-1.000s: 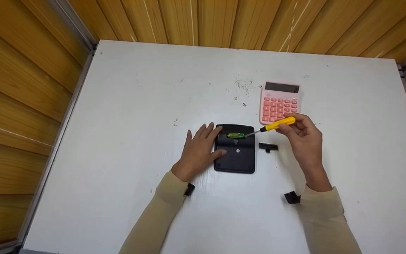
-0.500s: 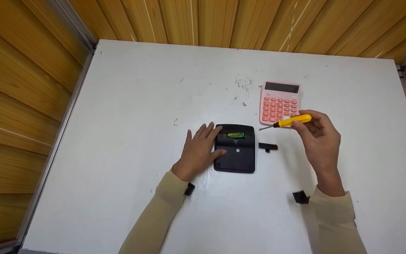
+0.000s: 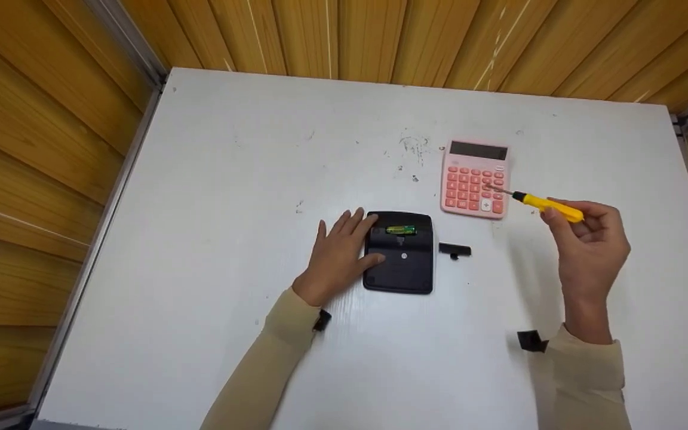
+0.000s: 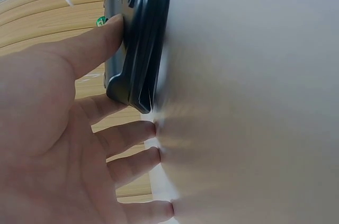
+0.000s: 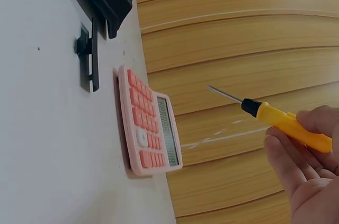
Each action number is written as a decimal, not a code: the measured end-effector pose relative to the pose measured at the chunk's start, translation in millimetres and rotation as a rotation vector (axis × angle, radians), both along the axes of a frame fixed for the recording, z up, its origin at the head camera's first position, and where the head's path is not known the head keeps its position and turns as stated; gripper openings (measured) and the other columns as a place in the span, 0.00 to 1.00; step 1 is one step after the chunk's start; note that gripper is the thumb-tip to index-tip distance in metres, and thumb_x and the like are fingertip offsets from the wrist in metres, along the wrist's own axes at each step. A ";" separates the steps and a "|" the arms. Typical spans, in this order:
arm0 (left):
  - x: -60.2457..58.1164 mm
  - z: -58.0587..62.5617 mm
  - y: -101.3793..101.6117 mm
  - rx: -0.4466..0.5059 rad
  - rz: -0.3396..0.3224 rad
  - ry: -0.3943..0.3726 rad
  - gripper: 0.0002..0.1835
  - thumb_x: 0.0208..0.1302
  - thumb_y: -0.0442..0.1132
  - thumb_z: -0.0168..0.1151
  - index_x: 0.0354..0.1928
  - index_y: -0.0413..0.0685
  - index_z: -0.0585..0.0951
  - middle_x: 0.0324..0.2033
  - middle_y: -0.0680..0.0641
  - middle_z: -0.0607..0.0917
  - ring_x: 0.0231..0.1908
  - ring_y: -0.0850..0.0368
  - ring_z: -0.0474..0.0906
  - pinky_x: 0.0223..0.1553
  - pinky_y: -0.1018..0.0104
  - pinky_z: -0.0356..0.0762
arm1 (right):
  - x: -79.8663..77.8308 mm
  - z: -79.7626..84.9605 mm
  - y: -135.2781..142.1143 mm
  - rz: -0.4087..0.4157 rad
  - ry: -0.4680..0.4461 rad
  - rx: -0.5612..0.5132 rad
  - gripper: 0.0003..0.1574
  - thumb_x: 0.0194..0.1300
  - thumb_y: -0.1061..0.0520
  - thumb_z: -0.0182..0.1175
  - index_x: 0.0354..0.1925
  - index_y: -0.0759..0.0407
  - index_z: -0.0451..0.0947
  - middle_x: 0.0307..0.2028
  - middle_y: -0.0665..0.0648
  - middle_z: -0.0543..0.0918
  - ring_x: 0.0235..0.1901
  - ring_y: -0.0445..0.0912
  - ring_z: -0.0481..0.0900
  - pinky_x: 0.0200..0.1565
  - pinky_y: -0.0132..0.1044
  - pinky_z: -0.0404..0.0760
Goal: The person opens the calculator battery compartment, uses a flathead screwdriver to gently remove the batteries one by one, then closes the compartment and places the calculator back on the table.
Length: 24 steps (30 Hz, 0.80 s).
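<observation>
A black calculator [image 3: 401,276] lies face down on the white table, with a green battery [image 3: 401,230] showing in its upper recess. My left hand [image 3: 335,263] rests at its left side. The thumb lies on its back, and the other fingers are spread, several tips touching the table in the left wrist view. Between thumb and fingers, my right hand [image 3: 592,251] pinches the yellow handle of a screwdriver [image 3: 553,209]. Its metal tip points left, above the pink calculator [image 3: 474,179] and apart from it in the right wrist view. A small black battery cover [image 3: 455,249] lies right of the black calculator.
The white table [image 3: 230,179] runs back to a wall of yellow wood panels [image 3: 368,36]. Dark scuffs mark its surface behind the black calculator. A black wrist camera [image 3: 532,341] juts from the right sleeve, and another [image 3: 322,321] from the left.
My right hand has drawn the screwdriver away from the battery, rightward, and its tip now points up and left instead of down. The left hand, battery and black calculator have stayed put.
</observation>
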<state>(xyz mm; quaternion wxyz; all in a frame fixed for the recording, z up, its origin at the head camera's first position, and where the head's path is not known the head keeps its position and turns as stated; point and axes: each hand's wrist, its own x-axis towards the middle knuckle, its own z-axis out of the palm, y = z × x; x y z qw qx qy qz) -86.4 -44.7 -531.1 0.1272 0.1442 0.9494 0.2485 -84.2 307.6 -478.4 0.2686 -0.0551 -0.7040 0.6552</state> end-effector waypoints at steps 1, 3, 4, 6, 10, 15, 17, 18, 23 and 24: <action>0.0 -0.1 0.1 -0.001 0.000 -0.001 0.43 0.75 0.61 0.64 0.84 0.57 0.62 0.82 0.44 0.59 0.82 0.44 0.50 0.76 0.30 0.42 | -0.6 -1.9 3.4 -0.025 0.002 0.006 0.19 0.63 0.73 0.72 0.51 0.70 0.79 0.48 0.67 0.87 0.47 0.51 0.90 0.50 0.33 0.86; -0.1 -0.2 0.3 -0.004 0.001 -0.002 0.43 0.75 0.61 0.64 0.84 0.57 0.61 0.82 0.45 0.59 0.82 0.44 0.50 0.76 0.30 0.42 | -1.6 -6.0 10.3 -0.071 -0.002 0.034 0.18 0.64 0.73 0.71 0.51 0.70 0.79 0.48 0.66 0.87 0.47 0.50 0.90 0.51 0.33 0.85; -0.1 -0.2 0.4 -0.005 0.002 -0.001 0.43 0.75 0.61 0.64 0.84 0.57 0.61 0.82 0.45 0.59 0.82 0.44 0.50 0.76 0.30 0.43 | -2.5 -8.1 13.5 -0.094 -0.013 0.058 0.17 0.65 0.72 0.71 0.51 0.70 0.79 0.48 0.66 0.87 0.48 0.50 0.89 0.51 0.33 0.85; -0.1 -0.1 0.5 -0.007 0.004 -0.002 0.43 0.74 0.61 0.64 0.84 0.57 0.61 0.82 0.45 0.59 0.82 0.44 0.50 0.77 0.31 0.42 | -4.4 -12.1 19.2 -0.141 -0.053 0.122 0.17 0.67 0.70 0.71 0.53 0.68 0.79 0.49 0.63 0.88 0.50 0.48 0.89 0.53 0.32 0.84; 0.2 0.2 0.7 -0.004 0.004 -0.006 0.43 0.74 0.61 0.64 0.84 0.57 0.61 0.82 0.45 0.59 0.82 0.44 0.49 0.77 0.31 0.42 | -7.2 -19.8 26.9 -0.224 -0.161 0.220 0.19 0.70 0.66 0.70 0.56 0.68 0.78 0.53 0.60 0.86 0.54 0.46 0.88 0.55 0.31 0.83; 0.2 0.7 1.4 -0.001 -0.001 -0.008 0.43 0.74 0.61 0.64 0.84 0.56 0.61 0.82 0.44 0.59 0.82 0.44 0.49 0.77 0.31 0.41 | -8.9 -26.7 31.3 -0.301 -0.293 0.280 0.20 0.72 0.64 0.68 0.58 0.67 0.77 0.56 0.59 0.83 0.57 0.46 0.86 0.56 0.30 0.82; -0.1 1.0 1.6 -0.005 -0.002 -0.007 0.43 0.74 0.61 0.64 0.84 0.56 0.61 0.82 0.44 0.59 0.82 0.44 0.49 0.77 0.30 0.41 | -9.6 -29.7 33.3 -0.320 -0.324 0.314 0.20 0.72 0.63 0.68 0.58 0.67 0.77 0.56 0.59 0.83 0.55 0.44 0.87 0.55 0.29 0.82; -0.3 1.1 1.6 -0.008 -0.002 -0.007 0.43 0.74 0.61 0.64 0.84 0.56 0.61 0.82 0.44 0.58 0.82 0.44 0.49 0.77 0.30 0.42 | -10.2 -31.1 34.5 -0.325 -0.339 0.328 0.21 0.72 0.62 0.68 0.59 0.67 0.77 0.57 0.60 0.83 0.54 0.43 0.87 0.54 0.28 0.82; -0.6 1.7 1.3 -0.024 -0.004 -0.012 0.43 0.75 0.61 0.63 0.84 0.57 0.60 0.83 0.45 0.58 0.82 0.45 0.49 0.77 0.31 0.43 | -12.1 -37.6 39.7 -0.343 -0.405 0.439 0.23 0.73 0.59 0.68 0.61 0.68 0.76 0.58 0.61 0.84 0.52 0.44 0.87 0.53 0.27 0.82; -0.6 1.5 1.2 -0.025 -0.005 -0.015 0.43 0.75 0.62 0.63 0.85 0.57 0.60 0.83 0.45 0.58 0.82 0.45 0.49 0.77 0.31 0.43 | -12.3 -38.2 40.4 -0.338 -0.419 0.457 0.23 0.74 0.59 0.68 0.61 0.69 0.76 0.58 0.62 0.85 0.54 0.46 0.87 0.54 0.28 0.82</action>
